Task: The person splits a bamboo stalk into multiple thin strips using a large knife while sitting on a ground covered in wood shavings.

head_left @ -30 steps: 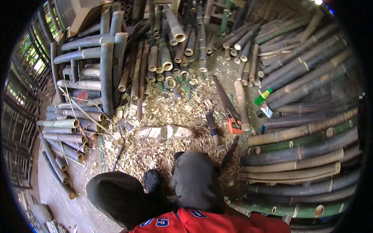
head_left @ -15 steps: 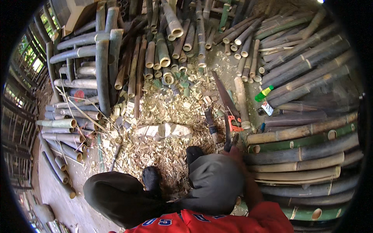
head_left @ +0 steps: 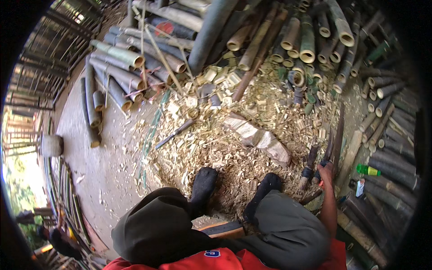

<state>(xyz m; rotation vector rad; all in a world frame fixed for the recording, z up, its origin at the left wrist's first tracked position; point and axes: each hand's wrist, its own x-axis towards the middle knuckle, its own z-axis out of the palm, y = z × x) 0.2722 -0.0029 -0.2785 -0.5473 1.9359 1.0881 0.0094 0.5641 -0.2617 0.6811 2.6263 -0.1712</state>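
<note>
My right hand point(head_left: 327, 173) reaches down beside my right knee, its fingers closed at the dark handle end of a machete point(head_left: 329, 146). A hand saw point(head_left: 338, 135) lies close along the machete, and a bit of its orange-red handle shows by my hand. Just left of them rests a second dark tool point(head_left: 309, 163) with a wrapped grip. A notched, pale-cut wooden block point(head_left: 258, 137) lies on the chips in front of my feet. Farther left, a knife point(head_left: 176, 133) lies on the shavings. My left hand is out of sight.
Wood chips point(head_left: 216, 153) cover the floor around my feet. Bamboo poles point(head_left: 307, 45) are stacked ahead, with more bamboo point(head_left: 121, 78) at left and dark poles point(head_left: 391, 180) at right. A green bottle point(head_left: 368, 169) and a small white packet point(head_left: 360, 187) sit among the right-hand poles.
The view has swung left, so the block, tools and poles appear farther right. My right hand remains by the dark tool beside the saw.
</note>
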